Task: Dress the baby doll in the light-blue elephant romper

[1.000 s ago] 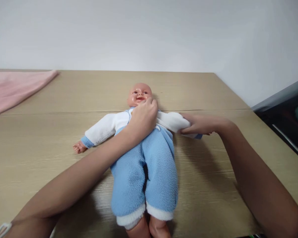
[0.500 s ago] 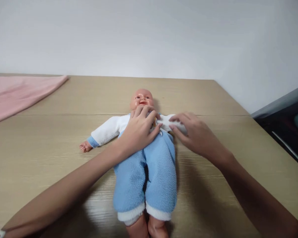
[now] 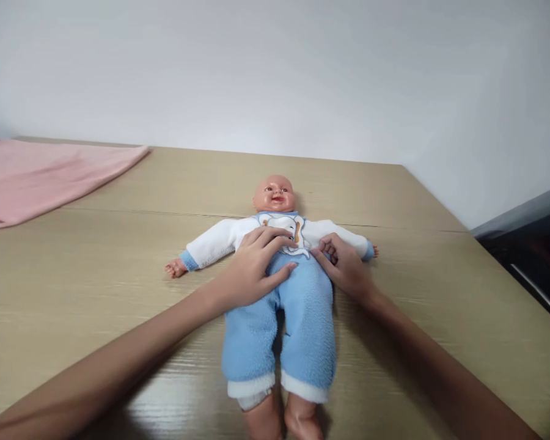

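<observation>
A baby doll [image 3: 275, 194] lies on its back on the table, head away from me and arms spread. It wears a fleecy outfit [image 3: 308, 305], white at the sleeves and blue at the trousers, with an animal face on the chest. My left hand [image 3: 259, 266] rests flat across the doll's belly and lower chest, fingers stretched out, covering part of the animal face. At the waist on the right side, my right hand [image 3: 343, 263] has thumb and fingers pinched on the outfit's edge. Both lower legs are bare below the white cuffs.
A pink cloth [image 3: 59, 177] lies at the far left of the wooden table [image 3: 119, 238]. Behind the table rises a pale wall [image 3: 275, 79]. Beyond the right edge stands a dark object [image 3: 536, 250] that I cannot make out fully.
My right hand has left the doll's sleeve and come down to pinch the outfit at the waist. My left hand has slid lower from the upper chest. The view has shifted slightly.
</observation>
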`<action>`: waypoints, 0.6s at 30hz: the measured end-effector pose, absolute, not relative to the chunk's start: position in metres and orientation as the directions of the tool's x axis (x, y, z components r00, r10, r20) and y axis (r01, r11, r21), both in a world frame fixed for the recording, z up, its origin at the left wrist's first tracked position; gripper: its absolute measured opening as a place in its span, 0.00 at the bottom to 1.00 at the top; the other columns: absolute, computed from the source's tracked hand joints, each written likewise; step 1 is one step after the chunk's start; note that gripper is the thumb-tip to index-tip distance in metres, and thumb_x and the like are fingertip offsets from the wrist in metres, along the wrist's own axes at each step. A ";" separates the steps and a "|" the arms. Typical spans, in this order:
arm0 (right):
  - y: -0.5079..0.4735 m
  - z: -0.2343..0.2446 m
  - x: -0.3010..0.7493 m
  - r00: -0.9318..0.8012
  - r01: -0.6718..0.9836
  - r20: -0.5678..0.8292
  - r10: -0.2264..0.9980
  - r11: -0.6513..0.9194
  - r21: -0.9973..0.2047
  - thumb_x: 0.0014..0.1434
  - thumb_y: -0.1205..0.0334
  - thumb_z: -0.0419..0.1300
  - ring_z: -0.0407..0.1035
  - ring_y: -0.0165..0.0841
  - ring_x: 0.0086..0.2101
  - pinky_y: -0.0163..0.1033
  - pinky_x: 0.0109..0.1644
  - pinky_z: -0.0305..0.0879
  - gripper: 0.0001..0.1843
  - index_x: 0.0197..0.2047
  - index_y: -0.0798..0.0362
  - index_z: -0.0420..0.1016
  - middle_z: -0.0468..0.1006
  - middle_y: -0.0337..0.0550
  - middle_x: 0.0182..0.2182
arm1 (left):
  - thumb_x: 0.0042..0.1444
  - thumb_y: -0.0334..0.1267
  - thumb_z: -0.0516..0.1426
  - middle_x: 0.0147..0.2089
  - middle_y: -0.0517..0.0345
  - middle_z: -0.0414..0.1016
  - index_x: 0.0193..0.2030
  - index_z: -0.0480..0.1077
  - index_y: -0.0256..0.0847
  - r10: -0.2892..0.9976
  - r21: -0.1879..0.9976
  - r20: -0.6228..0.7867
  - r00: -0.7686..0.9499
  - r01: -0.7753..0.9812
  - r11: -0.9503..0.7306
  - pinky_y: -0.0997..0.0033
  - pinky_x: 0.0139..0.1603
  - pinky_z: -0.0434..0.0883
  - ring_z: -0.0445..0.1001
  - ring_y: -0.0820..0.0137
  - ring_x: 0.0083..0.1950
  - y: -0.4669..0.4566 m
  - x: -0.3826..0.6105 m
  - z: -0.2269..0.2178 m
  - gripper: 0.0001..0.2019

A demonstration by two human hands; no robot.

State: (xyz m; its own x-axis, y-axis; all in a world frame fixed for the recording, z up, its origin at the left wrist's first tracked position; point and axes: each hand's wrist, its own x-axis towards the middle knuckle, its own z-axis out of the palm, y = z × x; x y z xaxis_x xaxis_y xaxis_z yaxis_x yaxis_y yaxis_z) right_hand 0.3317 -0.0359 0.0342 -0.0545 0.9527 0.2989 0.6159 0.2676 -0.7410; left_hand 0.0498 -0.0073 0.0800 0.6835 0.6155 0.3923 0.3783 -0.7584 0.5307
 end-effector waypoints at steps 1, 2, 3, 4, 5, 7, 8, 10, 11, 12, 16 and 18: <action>-0.038 0.031 0.331 -0.063 0.691 0.324 0.944 0.276 -0.668 0.77 0.47 0.62 0.67 0.38 0.32 0.45 0.39 0.62 0.13 0.44 0.46 0.69 0.72 0.38 0.33 | 0.79 0.45 0.60 0.75 0.47 0.76 0.67 0.73 0.46 0.613 0.532 0.388 0.688 0.376 -0.759 0.44 0.83 0.59 0.71 0.53 0.77 -0.007 0.050 0.080 0.16; -0.040 0.029 0.331 -0.073 0.749 0.341 0.937 0.277 -0.601 0.78 0.49 0.60 0.69 0.39 0.33 0.45 0.40 0.63 0.12 0.44 0.46 0.70 0.73 0.39 0.33 | 0.79 0.45 0.60 0.75 0.47 0.76 0.68 0.73 0.46 0.610 0.533 0.386 0.692 0.372 -0.760 0.44 0.83 0.59 0.71 0.53 0.77 -0.006 0.049 0.080 0.16; -0.042 0.027 0.331 -0.084 0.793 0.356 0.931 0.278 -0.542 0.80 0.51 0.58 0.70 0.40 0.33 0.46 0.40 0.64 0.11 0.44 0.46 0.70 0.75 0.40 0.34 | 0.79 0.46 0.60 0.75 0.47 0.76 0.68 0.73 0.46 0.607 0.534 0.386 0.695 0.369 -0.761 0.44 0.83 0.59 0.70 0.53 0.77 -0.006 0.049 0.079 0.16; -0.044 0.027 0.331 -0.095 0.827 0.374 0.922 0.283 -0.485 0.80 0.52 0.57 0.72 0.41 0.34 0.46 0.40 0.65 0.11 0.45 0.46 0.70 0.76 0.42 0.35 | 0.79 0.46 0.60 0.75 0.47 0.76 0.68 0.73 0.47 0.605 0.534 0.388 0.695 0.365 -0.762 0.44 0.83 0.59 0.70 0.53 0.77 -0.005 0.049 0.078 0.16; -0.046 0.028 0.333 -0.109 0.857 0.405 0.908 0.292 -0.425 0.80 0.52 0.57 0.74 0.42 0.36 0.46 0.42 0.67 0.10 0.46 0.46 0.71 0.78 0.44 0.37 | 0.79 0.46 0.60 0.75 0.47 0.76 0.68 0.73 0.47 0.603 0.535 0.392 0.695 0.361 -0.764 0.44 0.83 0.60 0.71 0.52 0.77 -0.004 0.048 0.078 0.16; -0.046 0.031 0.339 -0.127 0.909 0.496 0.859 0.300 -0.288 0.79 0.54 0.59 0.77 0.46 0.42 0.49 0.47 0.71 0.07 0.48 0.47 0.72 0.81 0.49 0.42 | 0.78 0.47 0.60 0.74 0.47 0.76 0.68 0.74 0.48 0.599 0.537 0.401 0.693 0.352 -0.767 0.43 0.82 0.62 0.71 0.51 0.76 -0.002 0.049 0.076 0.17; -0.046 0.033 0.345 -0.136 0.929 0.539 0.831 0.296 -0.222 0.78 0.55 0.60 0.77 0.49 0.46 0.51 0.51 0.72 0.07 0.50 0.48 0.73 0.82 0.52 0.45 | 0.78 0.48 0.60 0.74 0.47 0.76 0.68 0.74 0.48 0.598 0.538 0.405 0.692 0.348 -0.768 0.43 0.81 0.63 0.71 0.51 0.76 0.000 0.049 0.075 0.17; -0.042 0.038 0.362 -0.159 0.951 0.596 0.787 0.284 -0.121 0.76 0.54 0.63 0.76 0.55 0.52 0.58 0.59 0.72 0.10 0.54 0.50 0.75 0.83 0.58 0.51 | 0.78 0.48 0.60 0.73 0.47 0.77 0.67 0.74 0.47 0.593 0.540 0.413 0.691 0.339 -0.770 0.44 0.80 0.64 0.71 0.51 0.75 0.003 0.050 0.074 0.17; -0.040 0.039 0.373 -0.177 0.952 0.600 0.780 0.291 -0.098 0.75 0.53 0.64 0.76 0.57 0.55 0.61 0.62 0.71 0.14 0.57 0.51 0.75 0.82 0.60 0.54 | 0.78 0.48 0.60 0.73 0.47 0.77 0.67 0.74 0.46 0.592 0.540 0.416 0.691 0.336 -0.772 0.44 0.80 0.64 0.71 0.51 0.75 0.004 0.050 0.073 0.17; -0.038 0.040 0.385 -0.197 0.947 0.589 0.783 0.308 -0.093 0.73 0.50 0.66 0.75 0.59 0.57 0.64 0.64 0.70 0.19 0.60 0.51 0.75 0.82 0.61 0.57 | 0.78 0.47 0.60 0.73 0.47 0.77 0.67 0.74 0.46 0.590 0.540 0.419 0.690 0.333 -0.773 0.45 0.80 0.63 0.71 0.52 0.75 0.005 0.050 0.073 0.17; -0.032 0.040 0.435 -0.230 0.906 0.422 0.877 0.351 -0.236 0.66 0.41 0.74 0.73 0.64 0.63 0.68 0.68 0.67 0.39 0.71 0.50 0.72 0.79 0.65 0.65 | 0.78 0.47 0.60 0.73 0.47 0.77 0.67 0.75 0.46 0.588 0.539 0.425 0.688 0.329 -0.775 0.46 0.81 0.63 0.71 0.52 0.75 0.010 0.050 0.073 0.16; -0.031 0.040 0.453 -0.200 0.876 0.356 0.913 0.329 -0.352 0.63 0.38 0.76 0.75 0.64 0.60 0.67 0.65 0.70 0.41 0.70 0.51 0.74 0.81 0.65 0.64 | 0.77 0.47 0.60 0.73 0.47 0.77 0.67 0.75 0.47 0.589 0.542 0.417 0.692 0.331 -0.772 0.45 0.81 0.63 0.71 0.52 0.75 0.011 0.050 0.073 0.16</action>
State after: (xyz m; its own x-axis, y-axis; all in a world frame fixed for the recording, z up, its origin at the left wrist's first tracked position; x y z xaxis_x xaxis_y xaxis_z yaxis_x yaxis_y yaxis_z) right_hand 0.4534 -0.0313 0.0403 -0.2004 0.9129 0.3556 0.8763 0.3293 -0.3517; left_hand 0.0502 0.0111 0.0734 0.6917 0.5895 0.4171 0.3309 -0.7722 0.5425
